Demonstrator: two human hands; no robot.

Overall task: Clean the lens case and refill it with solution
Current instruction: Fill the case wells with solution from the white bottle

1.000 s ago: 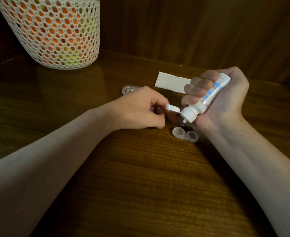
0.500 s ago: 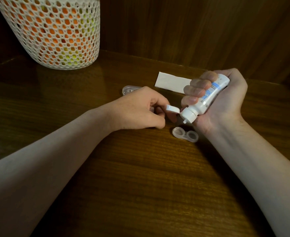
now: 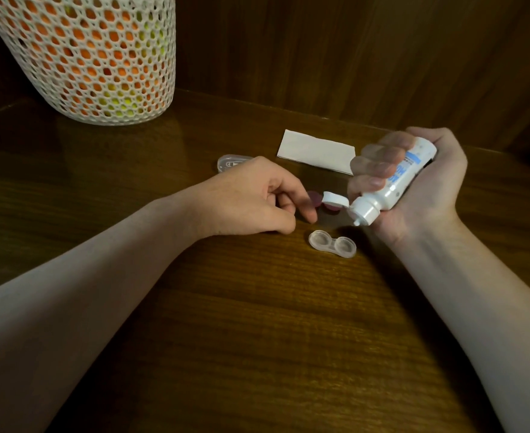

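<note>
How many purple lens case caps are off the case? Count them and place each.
2, possibly more hidden. One purple cap lies at the left hand's fingertips; the other sits under the bottle's flip lid.

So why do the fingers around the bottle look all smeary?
Head view: the right hand's fingers are motion-blurred on the bottle, while the lens case stays sharp; the light is dim, with soft glare on the table.

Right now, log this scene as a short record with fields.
right hand: grips solution bottle, nozzle tilted down toward the case
bottle cap: flipped open, still hinged
left hand: loosely curled beside the cap, holding nothing
lens case: on table, both wells uncovered
purple lids: on table behind the cap
folded paper: flat, behind the hands
mesh basket: far left
</note>
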